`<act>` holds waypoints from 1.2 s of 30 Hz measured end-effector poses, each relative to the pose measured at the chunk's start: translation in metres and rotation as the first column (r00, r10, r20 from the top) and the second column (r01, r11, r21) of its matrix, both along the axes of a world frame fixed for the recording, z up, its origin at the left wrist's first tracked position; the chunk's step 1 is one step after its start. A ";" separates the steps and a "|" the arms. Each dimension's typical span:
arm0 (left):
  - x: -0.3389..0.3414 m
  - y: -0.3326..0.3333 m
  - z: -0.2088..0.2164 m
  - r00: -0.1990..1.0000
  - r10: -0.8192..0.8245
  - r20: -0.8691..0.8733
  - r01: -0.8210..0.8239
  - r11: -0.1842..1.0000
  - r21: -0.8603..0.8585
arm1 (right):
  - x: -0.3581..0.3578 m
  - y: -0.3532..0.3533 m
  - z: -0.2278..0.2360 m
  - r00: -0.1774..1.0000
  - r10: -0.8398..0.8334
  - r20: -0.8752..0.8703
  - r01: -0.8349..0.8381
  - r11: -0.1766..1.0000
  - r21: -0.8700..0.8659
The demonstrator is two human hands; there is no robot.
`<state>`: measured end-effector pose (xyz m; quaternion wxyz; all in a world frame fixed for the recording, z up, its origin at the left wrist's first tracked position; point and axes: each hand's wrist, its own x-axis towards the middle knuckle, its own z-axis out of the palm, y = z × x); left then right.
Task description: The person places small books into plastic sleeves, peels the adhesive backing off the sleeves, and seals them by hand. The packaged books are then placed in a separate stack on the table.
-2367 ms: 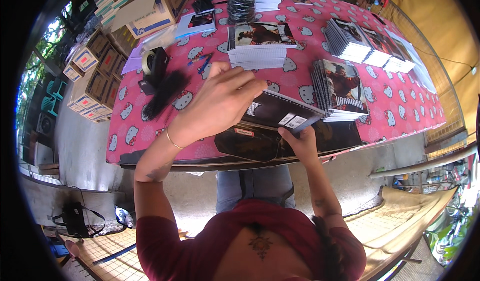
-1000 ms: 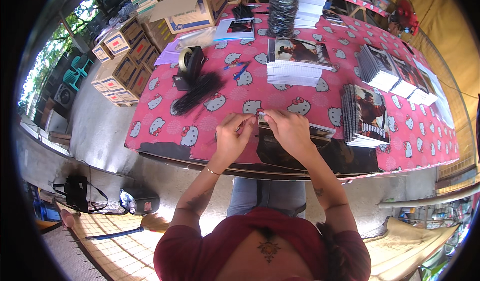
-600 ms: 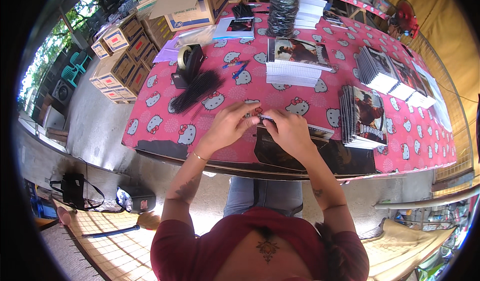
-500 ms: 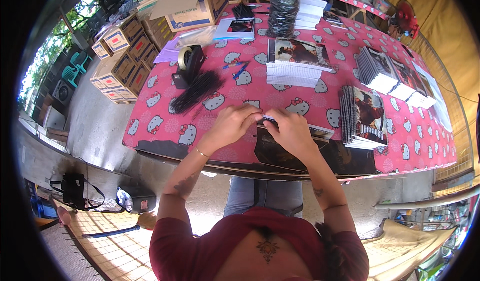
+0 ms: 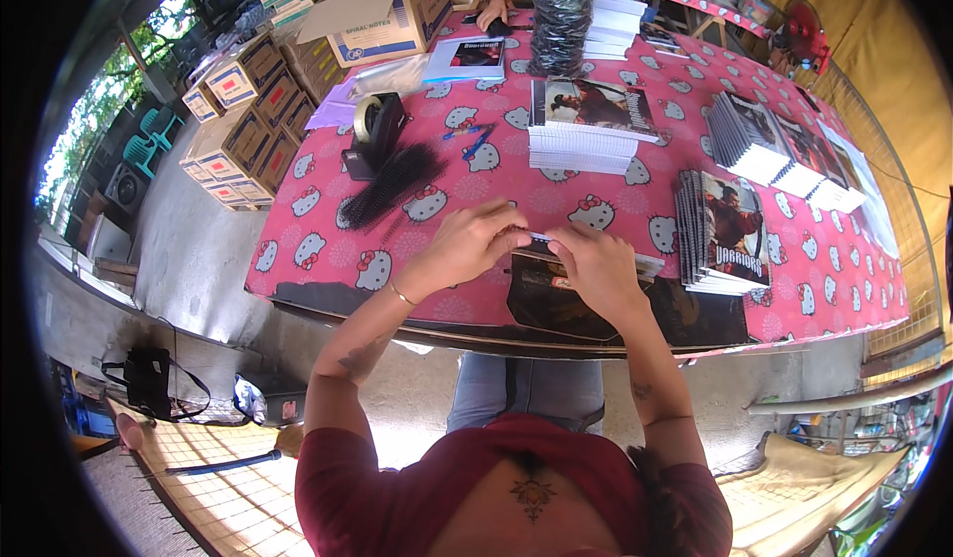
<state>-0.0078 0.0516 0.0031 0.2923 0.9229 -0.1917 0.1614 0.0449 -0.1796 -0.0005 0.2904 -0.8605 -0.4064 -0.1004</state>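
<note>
A thin notebook (image 5: pixel 540 238) lies near the front edge of the table, its white punched edge showing between my hands. My left hand (image 5: pixel 478 243) pinches the left end of that edge with bent fingers. Just to the right, my right hand (image 5: pixel 602 263) has thumb and fingers closed on the same edge and covers much of the notebook. Beneath it is a dark sheet (image 5: pixel 556 304). A loose pile of black plastic binding coils (image 5: pixel 397 188) lies to the left of my hands.
A stack of notebooks (image 5: pixel 586 150) stands beyond my hands, and coil-bound notebooks (image 5: pixel 733 224) are piled at right. A tape dispenser (image 5: pixel 375 135) and blue cutter-like tools (image 5: pixel 478 140) are left. Farther back are bagged coils (image 5: pixel 562 26), an open carton (image 5: pixel 382 36) and another person's hand (image 5: pixel 493 11).
Both my hands have shifted slightly right along the notebook's edge, still gripping it. At the far side another person's arm has reached in over the table.
</note>
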 end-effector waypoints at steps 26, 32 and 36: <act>-0.010 -0.065 -0.048 0.878 0.336 0.340 -0.458 0.797 0.395 | 0.009 -0.041 -0.003 0.998 0.009 0.055 -0.005 0.998 -0.069; -0.035 -0.073 -0.090 0.931 0.214 0.295 -0.313 0.885 0.346 | 0.017 -0.041 -0.001 0.997 0.060 0.054 -0.060 0.998 -0.018; 0.012 -0.070 -0.028 0.905 0.218 0.365 -0.392 0.760 0.519 | 0.018 -0.042 -0.003 0.998 0.060 0.033 -0.060 0.998 -0.023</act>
